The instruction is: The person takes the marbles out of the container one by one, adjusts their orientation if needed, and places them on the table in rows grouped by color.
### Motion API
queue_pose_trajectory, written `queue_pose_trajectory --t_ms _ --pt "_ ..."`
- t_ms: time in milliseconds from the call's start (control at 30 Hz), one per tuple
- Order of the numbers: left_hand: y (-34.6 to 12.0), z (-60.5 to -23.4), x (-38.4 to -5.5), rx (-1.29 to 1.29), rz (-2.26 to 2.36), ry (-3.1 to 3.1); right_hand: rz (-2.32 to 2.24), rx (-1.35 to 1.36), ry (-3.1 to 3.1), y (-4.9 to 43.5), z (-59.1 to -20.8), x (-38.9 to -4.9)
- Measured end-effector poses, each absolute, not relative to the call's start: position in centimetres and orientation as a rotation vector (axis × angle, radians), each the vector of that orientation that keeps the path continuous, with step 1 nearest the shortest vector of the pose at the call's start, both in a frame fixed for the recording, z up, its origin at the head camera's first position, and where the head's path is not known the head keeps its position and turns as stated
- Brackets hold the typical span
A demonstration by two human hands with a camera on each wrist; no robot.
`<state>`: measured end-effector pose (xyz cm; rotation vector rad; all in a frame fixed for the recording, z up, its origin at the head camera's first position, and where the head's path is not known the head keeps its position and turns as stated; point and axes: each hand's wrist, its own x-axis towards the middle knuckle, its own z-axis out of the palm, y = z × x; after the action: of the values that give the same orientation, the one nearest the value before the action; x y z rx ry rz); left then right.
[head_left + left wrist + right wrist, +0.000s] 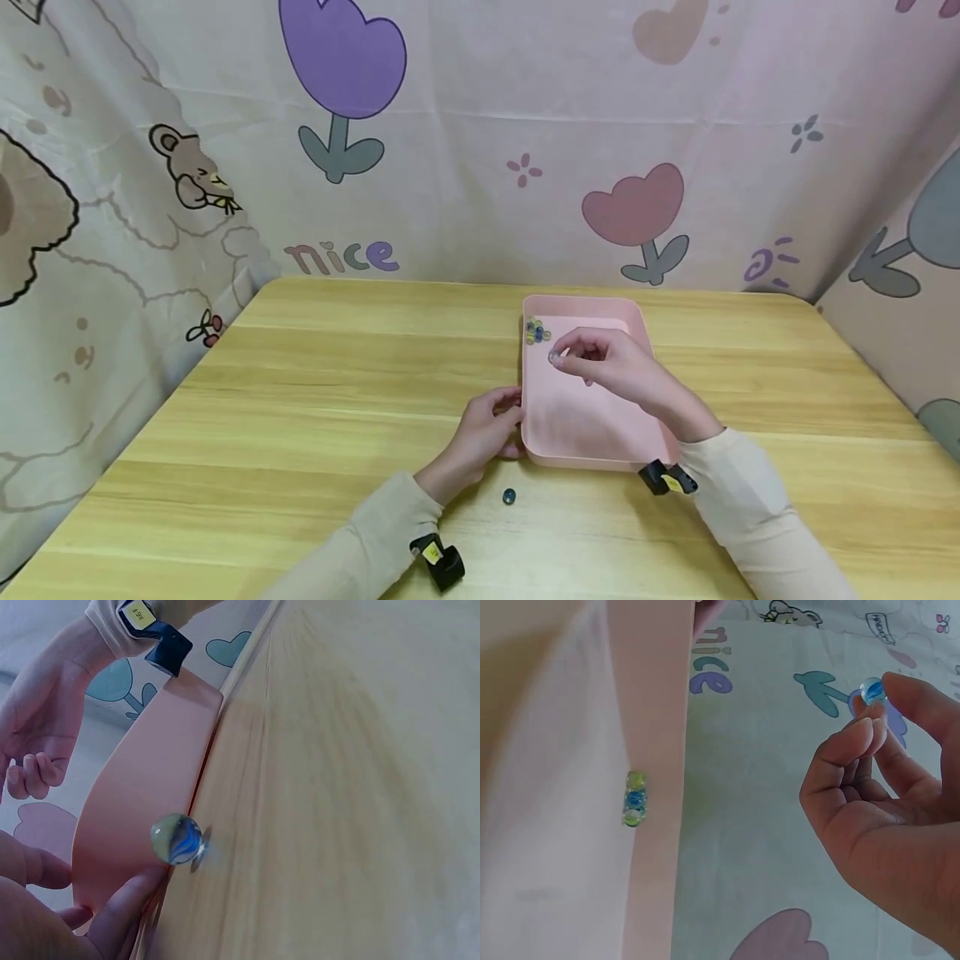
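Observation:
A shallow pink tray [585, 433] lies on the wooden table. Over it, my right hand [611, 362] pinches a clear marble with blue inside [871, 691] between thumb and fingertips. At the tray's left side, my left hand [480, 437] grips the wall, its fingers bent against the rim and outer side. Several yellow-green and blue marbles [537, 332] cluster in the tray's back left corner. One more marble [509, 496] sits on the table in front of the tray, near the left wrist; the left wrist view shows its blue swirl.
The light wood table [315, 400] reaches back to a printed cloth [465, 200] with flowers and hearts. Similar cloth hangs along both sides. A small black camera is strapped at each sleeve, the right one [667, 477] by the tray's front right corner.

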<state>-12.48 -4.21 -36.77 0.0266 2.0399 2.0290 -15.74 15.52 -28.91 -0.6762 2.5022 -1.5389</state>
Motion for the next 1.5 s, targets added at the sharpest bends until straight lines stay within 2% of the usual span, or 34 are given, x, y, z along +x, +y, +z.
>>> queue_pose_trajectory --t_ms 667,1500 --pt "-4.1 -36.7 -12.5 0.019 2.021 2.029 -1.53 -0.637 2.511 15.6 -29.6 -15.6" --pt "-4.3 -37.0 -12.6 0.03 2.067 2.003 -1.523 -0.619 2.522 16.6 -30.8 -12.5"
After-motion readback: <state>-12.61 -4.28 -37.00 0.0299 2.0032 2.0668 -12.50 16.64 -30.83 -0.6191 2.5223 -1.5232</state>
